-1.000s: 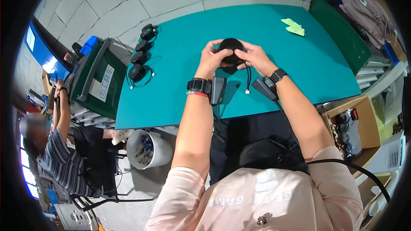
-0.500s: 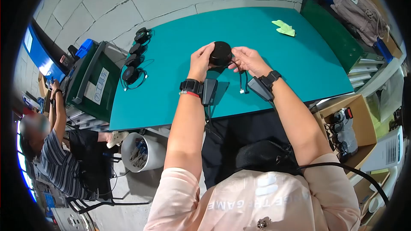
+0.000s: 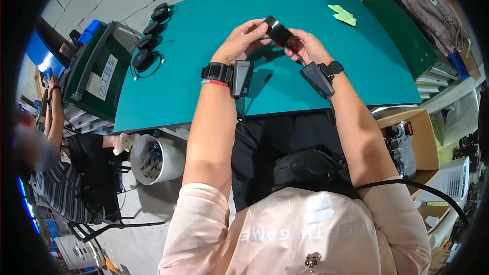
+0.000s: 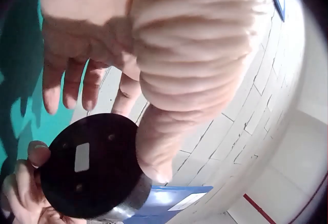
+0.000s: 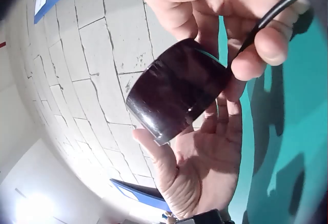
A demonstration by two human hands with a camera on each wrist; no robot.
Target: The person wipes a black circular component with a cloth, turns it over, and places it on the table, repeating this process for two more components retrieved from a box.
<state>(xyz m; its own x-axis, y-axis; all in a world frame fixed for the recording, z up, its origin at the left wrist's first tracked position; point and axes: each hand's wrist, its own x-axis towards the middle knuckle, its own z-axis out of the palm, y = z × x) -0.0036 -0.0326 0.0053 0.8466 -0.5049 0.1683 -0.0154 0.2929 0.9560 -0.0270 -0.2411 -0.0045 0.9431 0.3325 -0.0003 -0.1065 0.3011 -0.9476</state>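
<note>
A black round puck-shaped device [image 3: 277, 31] is held up over the green table, tilted with its glossy side toward the head camera. My left hand [image 3: 238, 43] grips its rim, thumb [image 4: 156, 152] on the edge. In the left wrist view, the flat face of the device [image 4: 97, 188] shows a white rectangle and small round marks. My right hand [image 3: 310, 48] pinches the opposite edge, where a black cable [image 5: 264, 21] leaves the device and runs across the fingers. The cable's end is hidden in the head view.
Several similar black devices [image 3: 142, 59] with cables stand in a row along the left of the green table [image 3: 204, 97]. A yellow-green cloth [image 3: 342, 15] lies at the back right. A cardboard box [image 3: 425, 145], a white bin [image 3: 170, 162] and a seated person [image 3: 56, 188] are nearby.
Both hands have moved forward with the device and turned it from top face up to side on. My right hand went from thumb on top, to beside the cable, to the device's edge.
</note>
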